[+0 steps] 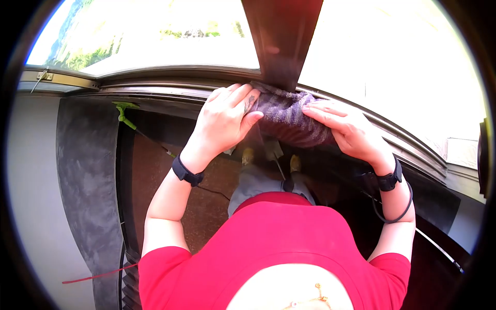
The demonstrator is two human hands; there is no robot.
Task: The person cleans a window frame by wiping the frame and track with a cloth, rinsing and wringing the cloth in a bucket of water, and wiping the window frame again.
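A fuzzy purple-grey striped cloth [289, 114] lies bunched over the dark window frame ledge [170, 92], at the foot of the brown upright post [281, 41]. At the cloth's left end, my left hand [226, 116] grips it, thumb along its near side. My right hand [347, 124] holds the right end, its fingers stretched together across the top and its thumb hidden. Part of the cloth hangs down on my side of the ledge. Each wrist wears a black band.
Bright window panes [155, 41] stand beyond the ledge. A green-headed tool with a long pole [125, 114] leans at the left. A metal latch [45, 76] is on the left frame. A white pole [439, 248] slants at lower right. A thin red stick [98, 275] lies lower left.
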